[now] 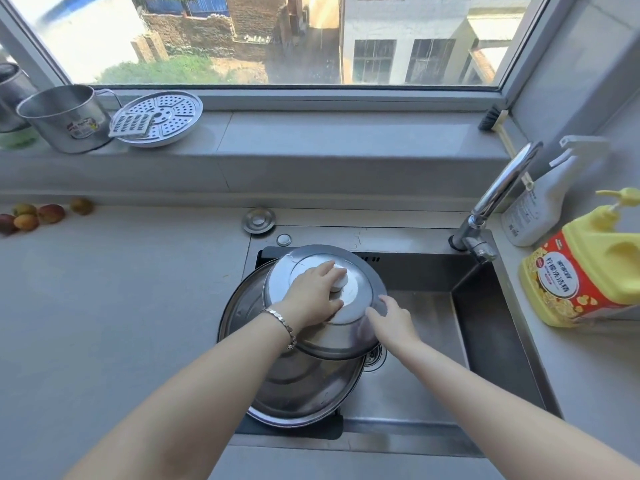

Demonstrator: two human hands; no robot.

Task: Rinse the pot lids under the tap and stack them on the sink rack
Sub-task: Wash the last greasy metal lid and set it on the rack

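A domed, brushed-steel smaller lid (pixel 349 330) lies tilted on a wider, shallow steel larger lid (pixel 298 386). Both are over the left end of the steel sink (pixel 485 341), which is set towards the right edge of the pale, matte tabletop (pixel 104 306). The larger lid rests on a dark flat rack (pixel 294 430) that is mostly hidden beneath it. The left hand (pixel 313 296) has its fingers curled round the white round knob (pixel 342 278), covering most of it. The right hand (pixel 393 318) touches the smaller lid's right rim, thumb on top. I cannot tell whether its other fingers hook under. The curved chrome tap (pixel 498 188) stands at the sink's far right corner.
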